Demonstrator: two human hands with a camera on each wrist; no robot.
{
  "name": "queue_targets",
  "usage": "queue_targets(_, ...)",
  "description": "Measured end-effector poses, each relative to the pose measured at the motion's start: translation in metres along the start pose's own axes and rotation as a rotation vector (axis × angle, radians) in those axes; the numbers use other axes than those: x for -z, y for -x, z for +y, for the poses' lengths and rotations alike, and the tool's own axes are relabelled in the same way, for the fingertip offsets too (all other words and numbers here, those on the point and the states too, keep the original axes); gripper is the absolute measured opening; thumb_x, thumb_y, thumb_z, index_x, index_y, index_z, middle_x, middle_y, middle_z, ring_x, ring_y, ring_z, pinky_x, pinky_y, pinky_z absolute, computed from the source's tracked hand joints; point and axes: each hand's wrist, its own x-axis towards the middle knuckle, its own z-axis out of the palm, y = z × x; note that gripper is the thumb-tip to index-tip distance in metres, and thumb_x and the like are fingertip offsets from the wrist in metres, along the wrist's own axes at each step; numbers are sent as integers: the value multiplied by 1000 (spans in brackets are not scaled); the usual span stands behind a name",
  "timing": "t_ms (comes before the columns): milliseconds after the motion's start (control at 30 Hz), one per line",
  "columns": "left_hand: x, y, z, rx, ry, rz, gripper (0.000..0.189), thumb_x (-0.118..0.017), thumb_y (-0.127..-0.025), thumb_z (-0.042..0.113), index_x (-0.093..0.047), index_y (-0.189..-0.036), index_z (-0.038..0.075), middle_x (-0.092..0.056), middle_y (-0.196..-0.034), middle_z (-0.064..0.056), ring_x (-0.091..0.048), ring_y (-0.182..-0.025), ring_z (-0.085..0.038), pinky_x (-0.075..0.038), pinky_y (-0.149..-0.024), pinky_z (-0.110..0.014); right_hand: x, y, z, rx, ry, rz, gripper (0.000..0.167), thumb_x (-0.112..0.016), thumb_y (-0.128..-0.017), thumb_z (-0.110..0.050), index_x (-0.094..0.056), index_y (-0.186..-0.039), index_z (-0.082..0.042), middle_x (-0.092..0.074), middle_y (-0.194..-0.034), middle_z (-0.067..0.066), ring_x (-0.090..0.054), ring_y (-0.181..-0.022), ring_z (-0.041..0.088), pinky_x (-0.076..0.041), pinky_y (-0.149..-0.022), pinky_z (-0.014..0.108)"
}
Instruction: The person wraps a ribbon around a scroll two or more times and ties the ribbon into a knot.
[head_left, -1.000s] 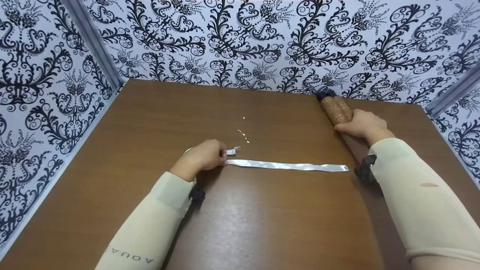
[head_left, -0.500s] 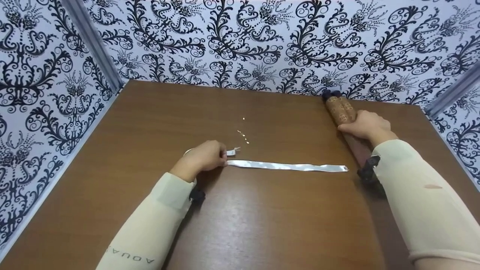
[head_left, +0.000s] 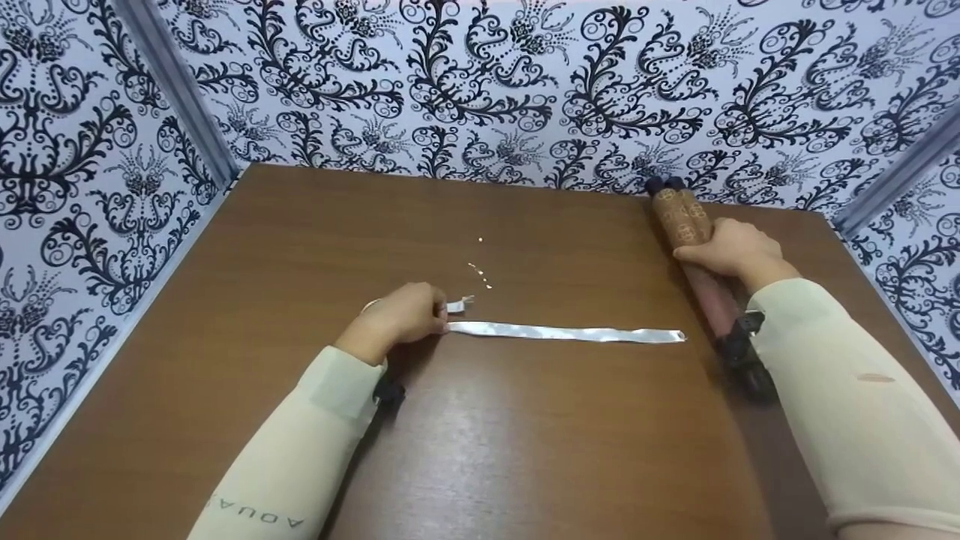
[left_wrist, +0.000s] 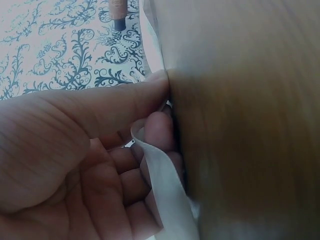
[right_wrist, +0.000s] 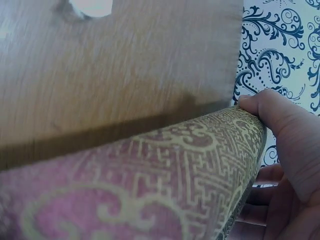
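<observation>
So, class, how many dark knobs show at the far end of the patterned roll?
2: a left knob and a right knob, side by side on the patterned roll, near the wall. Others may be hidden at its near end, by the right sleeve.

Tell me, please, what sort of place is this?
Probably an indoor booth for hand work: a brown table, patterned walls on three sides, and grey strips at the corners.
</observation>
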Motion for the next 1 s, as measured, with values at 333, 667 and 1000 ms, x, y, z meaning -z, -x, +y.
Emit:
queue_targets(333, 0, -1, 1, -11, 12, 10, 11, -73, -93, 14, -68, -84, 11, -57, -80, 2, -53, -75, -17, -41, -67, -29, 8, 13, -3, 10, -51, 13, 84, -65, -89, -70, -53, -120, 7, -62, -109, 29, -60, -93, 43, -48, -75, 55)
queue_targets(667, 0, -2, -2, -27, 6, 11, 14, -75, -92, 15, -66, -82, 11, -57, -78, 3, -53, -76, -16, -40, -67, -28, 10, 22, -11, 23, -57, 18, 88, -64, -88, -73, -51, -121, 8, -62, -110, 29, -61, -96, 45, -49, -80, 58)
queue_targets(1000, 0, -1, -1, -36, 12, 16, 13, -74, -91, 13, -66, -80, 12, -56, -76, 3, -52, -74, -17, -39, -66, -28, 10, 28, -22, 76, -130, 5, 91, -65, -90, -68, -47, -127, 13, -61, -114, 33, -62, -102, 47, -50, -90, 61)
